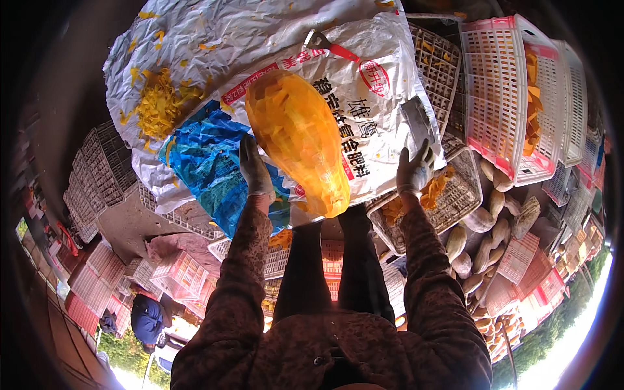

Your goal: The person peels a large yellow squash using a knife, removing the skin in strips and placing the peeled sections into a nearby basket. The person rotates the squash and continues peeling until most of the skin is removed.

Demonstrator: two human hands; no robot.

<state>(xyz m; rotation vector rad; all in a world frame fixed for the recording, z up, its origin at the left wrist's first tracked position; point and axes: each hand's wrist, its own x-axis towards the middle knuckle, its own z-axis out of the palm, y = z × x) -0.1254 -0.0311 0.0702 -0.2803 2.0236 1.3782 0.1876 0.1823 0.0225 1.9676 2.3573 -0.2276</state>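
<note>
A large peeled orange squash (297,141) lies on white printed plastic sacking (385,161) in front of me. My left hand (255,168), in a pale glove, is beside the squash's left side, over a crumpled blue plastic sheet (209,165); whether it touches the squash I cannot tell. My right hand (416,168), also gloved, is open with fingers spread, just below a flat metal blade (417,119); it seems to hold nothing. A peeler with a red handle (343,51) lies beyond the squash. Orange-yellow peelings (161,105) are heaped at the left of the sacking.
White and pink plastic crates (492,92) holding orange pieces stand at the right. A dirty crate (460,195) with peelings sits below my right hand. Unpeeled squashes (480,219) lie on the floor at right. Grey crates (100,165) are stacked left. A person in blue (146,319) is at lower left.
</note>
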